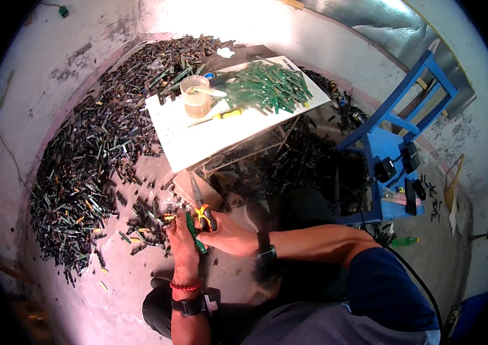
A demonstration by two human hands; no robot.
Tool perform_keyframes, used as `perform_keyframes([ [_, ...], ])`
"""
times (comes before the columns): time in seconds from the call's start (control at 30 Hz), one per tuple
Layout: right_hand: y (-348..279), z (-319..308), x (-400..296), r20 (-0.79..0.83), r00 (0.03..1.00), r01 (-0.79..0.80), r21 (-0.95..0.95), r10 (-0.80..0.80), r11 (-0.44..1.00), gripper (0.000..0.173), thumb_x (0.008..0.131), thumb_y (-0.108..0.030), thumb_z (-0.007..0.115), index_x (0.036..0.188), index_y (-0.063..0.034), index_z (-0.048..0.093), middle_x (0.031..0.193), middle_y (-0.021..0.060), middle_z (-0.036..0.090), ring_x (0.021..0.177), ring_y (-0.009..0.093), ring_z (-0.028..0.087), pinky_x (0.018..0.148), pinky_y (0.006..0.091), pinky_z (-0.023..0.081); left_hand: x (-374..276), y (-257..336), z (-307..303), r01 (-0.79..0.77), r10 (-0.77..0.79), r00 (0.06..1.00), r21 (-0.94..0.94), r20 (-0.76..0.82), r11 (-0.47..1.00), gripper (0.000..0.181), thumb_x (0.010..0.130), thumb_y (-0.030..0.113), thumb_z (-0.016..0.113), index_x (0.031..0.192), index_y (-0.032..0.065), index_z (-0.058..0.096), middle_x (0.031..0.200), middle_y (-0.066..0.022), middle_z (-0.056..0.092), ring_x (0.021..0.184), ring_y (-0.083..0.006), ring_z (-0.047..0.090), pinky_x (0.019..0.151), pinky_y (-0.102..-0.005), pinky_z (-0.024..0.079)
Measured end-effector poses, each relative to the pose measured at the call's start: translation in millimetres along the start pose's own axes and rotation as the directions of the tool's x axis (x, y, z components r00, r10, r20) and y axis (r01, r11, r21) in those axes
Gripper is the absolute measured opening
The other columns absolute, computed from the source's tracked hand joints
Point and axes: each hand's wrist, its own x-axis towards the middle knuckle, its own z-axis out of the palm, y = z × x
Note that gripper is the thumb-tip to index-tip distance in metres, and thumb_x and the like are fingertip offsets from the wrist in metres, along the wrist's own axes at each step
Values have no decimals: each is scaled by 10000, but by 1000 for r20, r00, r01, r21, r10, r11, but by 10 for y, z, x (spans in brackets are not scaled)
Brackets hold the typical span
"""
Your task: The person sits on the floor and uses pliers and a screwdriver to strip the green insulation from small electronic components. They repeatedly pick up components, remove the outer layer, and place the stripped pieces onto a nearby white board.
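Note:
My left hand [182, 241] grips a narrow green circuit board strip [195, 233] along its side. In my right hand [229, 235] are long-nose pliers [200, 205] with orange and black handles, their jaws pointing away from me towards the table. The strip lies between my two hands, close beside the plier handles. Whether the jaws are parted is hard to tell. A brownish slab [205, 194] lies beyond the pliers, below the table's near edge.
A white table [175, 142] bears green board strips [270, 84], a plastic cup [196, 101] and a yellow-handled screwdriver [226, 114]. Dark scrap pieces [80, 185] heap on the floor at left. At right stands a blue chair [378, 142] with black devices on its seat.

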Motion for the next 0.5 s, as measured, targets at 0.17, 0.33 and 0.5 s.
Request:
perform_keyframes([
  [0.17,-165,-194,-66,-157,985,76,55,-67,996,149,813,17,566,924,-49,492,795,19,531,665,104,539,610,261,465,40,5,87,135,-134,990,-28,45,990,444,939,469,479,747,70,503,620,-2,472,481,-90,425,418,-230,325],
  [0.33,-482,-826,-61,-403,906,104,-86,-130,991,153,794,11,553,916,-54,488,793,34,518,644,135,553,607,288,474,59,-29,73,138,-136,990,-90,25,986,436,929,479,485,755,80,492,585,2,441,471,-93,403,412,-235,300],
  [0.5,-1189,-1692,309,-626,742,65,-290,-241,955,69,806,-111,591,834,-71,541,713,23,589,566,107,550,425,213,354,43,31,-119,172,-170,985,-53,33,984,363,926,401,518,742,88,506,586,13,443,472,-90,407,416,-233,306],
])
